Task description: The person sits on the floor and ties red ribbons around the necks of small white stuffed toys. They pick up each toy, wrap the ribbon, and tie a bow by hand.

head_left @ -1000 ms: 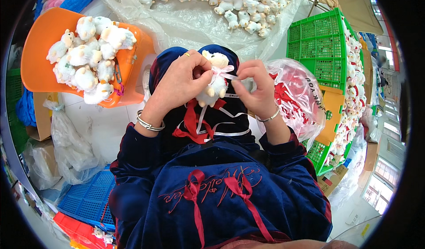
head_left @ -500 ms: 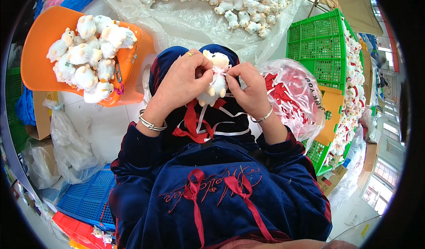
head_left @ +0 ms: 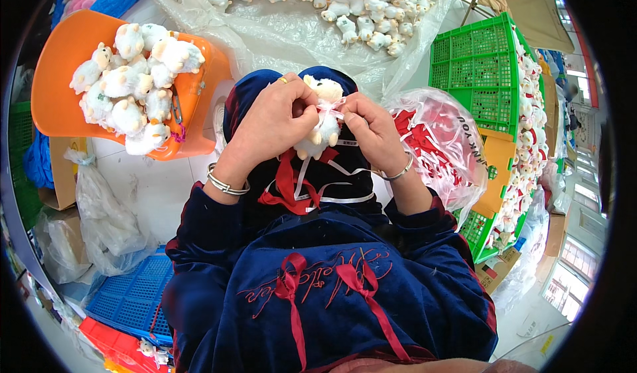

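Note:
A small white plush animal point(head_left: 324, 135) with cream head and paws lies upright above my lap, a pale pink ribbon point(head_left: 329, 106) in a bow at its neck. My left hand point(head_left: 277, 121) is closed at the toy's left side, thumb and forefinger pinching the bow's left part. On the other side, my right hand point(head_left: 375, 133) has its thumb and forefinger pressed together on the bow's right end. Both hands' fingertips partly cover the ribbon. Loose red ribbon point(head_left: 288, 179) and white ribbon strips point(head_left: 335, 200) lie across my lap under the toy.
At left, an orange chair point(head_left: 56, 74) holds a pile of plush toys point(head_left: 126, 84) and small scissors point(head_left: 176, 106). Ahead, more toys point(head_left: 371, 15) lie on plastic sheeting point(head_left: 265, 38). On the right are a bag of red and white ribbons point(head_left: 431, 147) and green crates point(head_left: 471, 74).
My right hand has shifted slightly, its thumb moving up to meet the forefinger at the bow's right end. My left hand and the toy stay almost in place.

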A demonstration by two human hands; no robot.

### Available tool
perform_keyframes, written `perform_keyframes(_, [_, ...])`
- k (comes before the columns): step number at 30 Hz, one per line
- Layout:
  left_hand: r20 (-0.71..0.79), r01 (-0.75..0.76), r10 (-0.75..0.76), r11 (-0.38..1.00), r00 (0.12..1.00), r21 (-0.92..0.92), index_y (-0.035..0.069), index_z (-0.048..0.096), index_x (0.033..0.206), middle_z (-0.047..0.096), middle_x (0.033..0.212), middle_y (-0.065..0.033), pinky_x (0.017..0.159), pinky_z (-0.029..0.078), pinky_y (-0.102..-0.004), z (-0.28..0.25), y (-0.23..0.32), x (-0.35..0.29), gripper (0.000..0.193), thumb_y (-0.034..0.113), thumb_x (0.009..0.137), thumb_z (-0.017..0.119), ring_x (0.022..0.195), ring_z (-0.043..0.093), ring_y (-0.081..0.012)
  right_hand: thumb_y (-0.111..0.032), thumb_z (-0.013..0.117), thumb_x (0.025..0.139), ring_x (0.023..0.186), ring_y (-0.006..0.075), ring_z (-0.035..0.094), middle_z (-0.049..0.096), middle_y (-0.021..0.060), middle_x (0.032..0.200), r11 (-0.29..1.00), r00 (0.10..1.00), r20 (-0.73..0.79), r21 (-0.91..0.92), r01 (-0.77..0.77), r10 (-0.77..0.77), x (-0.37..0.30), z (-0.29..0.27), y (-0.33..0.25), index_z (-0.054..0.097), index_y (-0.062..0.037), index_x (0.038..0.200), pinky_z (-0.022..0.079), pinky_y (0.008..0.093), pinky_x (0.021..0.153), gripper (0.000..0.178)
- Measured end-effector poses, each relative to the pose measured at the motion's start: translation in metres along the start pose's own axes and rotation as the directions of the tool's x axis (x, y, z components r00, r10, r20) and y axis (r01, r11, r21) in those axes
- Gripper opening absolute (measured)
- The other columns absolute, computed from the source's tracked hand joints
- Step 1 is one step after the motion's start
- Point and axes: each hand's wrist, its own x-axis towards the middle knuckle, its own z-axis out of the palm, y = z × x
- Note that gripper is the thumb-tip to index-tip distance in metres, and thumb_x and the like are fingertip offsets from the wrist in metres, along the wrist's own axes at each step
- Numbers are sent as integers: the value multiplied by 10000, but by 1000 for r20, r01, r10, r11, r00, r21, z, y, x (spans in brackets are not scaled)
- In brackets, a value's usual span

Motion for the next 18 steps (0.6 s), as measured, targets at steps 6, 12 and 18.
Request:
perform_keyframes(6, [9,24,-24,1000,1000,-6,-32,628,915,589,934,-49,703,498,-242,1,2,-1,97,54,910,671,791,597,-105,-52,640,913,845,213,585,601,103,969,980,964,-208,-146,136,-165,4,4,-16,622,-2,969,486,310,770,78])
perform_keyframes(12, [-3,-2,2,999,1000,54,-28,631,899,593,907,-52,702,492,-253,1,2,2,101,65,914,669,782,600,-117,-65,768,801,843,297,604,625,89,861,904,948,-145,-370,214,-283,14,10,-40,680,-48,844,494,385,732,100])
perform_keyframes(18, [-27,-29,28,999,999,-22,-24,657,871,606,853,-114,681,500,-342,3,2,1,155,126,887,695,746,626,-220,-67,763,792,807,305,593,604,92,803,895,973,-101,-421,146,-206,20,12,-38,687,-47,830,487,402,725,88])
